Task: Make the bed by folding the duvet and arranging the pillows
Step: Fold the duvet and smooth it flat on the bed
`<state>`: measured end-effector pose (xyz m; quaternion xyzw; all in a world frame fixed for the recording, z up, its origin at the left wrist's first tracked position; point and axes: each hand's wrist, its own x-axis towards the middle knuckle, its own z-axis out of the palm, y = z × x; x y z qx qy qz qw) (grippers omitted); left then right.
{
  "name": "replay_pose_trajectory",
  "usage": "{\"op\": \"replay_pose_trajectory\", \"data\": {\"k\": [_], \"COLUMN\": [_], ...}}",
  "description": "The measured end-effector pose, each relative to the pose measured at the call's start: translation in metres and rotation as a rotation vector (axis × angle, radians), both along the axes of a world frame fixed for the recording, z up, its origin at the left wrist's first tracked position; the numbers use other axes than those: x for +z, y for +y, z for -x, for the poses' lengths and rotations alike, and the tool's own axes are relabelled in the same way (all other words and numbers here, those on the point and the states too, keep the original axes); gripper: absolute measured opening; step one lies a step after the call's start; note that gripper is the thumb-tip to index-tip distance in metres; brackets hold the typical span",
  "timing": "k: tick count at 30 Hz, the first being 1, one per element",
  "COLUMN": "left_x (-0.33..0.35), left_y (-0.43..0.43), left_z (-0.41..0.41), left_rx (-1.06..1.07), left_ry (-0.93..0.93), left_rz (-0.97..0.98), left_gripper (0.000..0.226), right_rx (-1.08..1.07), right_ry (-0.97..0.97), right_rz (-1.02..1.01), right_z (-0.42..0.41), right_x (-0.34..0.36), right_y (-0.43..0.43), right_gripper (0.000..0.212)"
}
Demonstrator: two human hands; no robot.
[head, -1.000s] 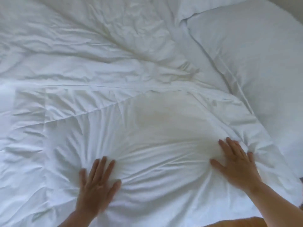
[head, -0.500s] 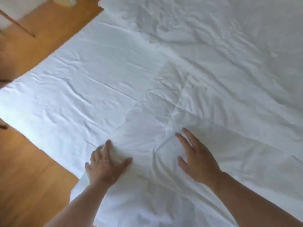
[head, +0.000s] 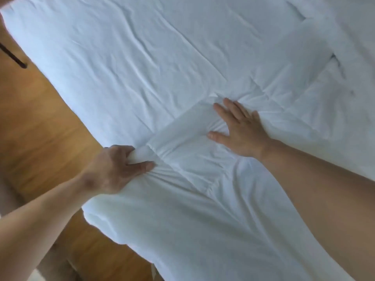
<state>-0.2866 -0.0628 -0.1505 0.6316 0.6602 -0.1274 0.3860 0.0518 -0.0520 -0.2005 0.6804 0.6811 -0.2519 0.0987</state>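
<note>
A white, creased duvet [head: 182, 57] covers nearly the whole view, with a folded edge running diagonally from lower left to upper right. My left hand [head: 115, 167] grips a bunched corner of that folded edge at the bed's left side, fingers curled round the cloth. To its right, my right hand [head: 239, 128] lies flat on the duvet with fingers spread, pressing beside the fold. No pillow is in view.
A wooden floor [head: 40, 128] shows along the left and bottom left, right beside the bed's edge. A thin dark bar [head: 14, 57] crosses the floor at the far left.
The view swung left from the pillows to the bed's side. My left hand went from flat on the duvet to gripping its folded edge. My right hand stays flat and has slid along the fold.
</note>
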Motion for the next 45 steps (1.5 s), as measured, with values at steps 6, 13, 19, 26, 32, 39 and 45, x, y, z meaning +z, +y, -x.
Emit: {"op": "replay_pose_trajectory", "data": {"k": [6, 13, 19, 26, 32, 39, 45], "left_x": [-0.029, -0.018, -0.069, -0.037, -0.069, -0.053, -0.042], "left_y": [0.006, -0.025, -0.040, -0.094, -0.198, -0.245, -0.331], "left_z": [0.007, -0.075, -0.085, -0.196, -0.282, -0.203, -0.359], "left_rx": [-0.158, -0.679, -0.896, -0.766, -1.116, -1.131, -1.257], "left_ry": [0.168, -0.269, 0.063, -0.075, -0.098, -0.015, -0.283], "left_rz": [0.062, -0.642, -0.497, -0.549, -0.539, -0.458, -0.492], "left_gripper": [0.070, 0.068, 0.071, 0.071, 0.073, 0.084, 0.075], "right_rx": [-0.072, -0.235, -0.217, -0.558, -0.856, -0.837, -0.897], "right_ry": [-0.071, -0.046, 0.074, -0.198, -0.250, -0.143, -0.261], "right_rz": [-0.059, -0.310, -0.248, -0.291, 0.049, 0.085, -0.123], "right_z": [0.013, 0.085, 0.137, -0.033, -0.109, -0.043, -0.160], "right_x": [-0.004, -0.009, -0.001, 0.020, 0.002, 0.023, 0.032], "right_y": [-0.023, -0.164, -0.322, -0.333, -0.446, -0.605, -0.585], "right_gripper": [0.086, 0.076, 0.079, 0.077, 0.098, 0.097, 0.085]}}
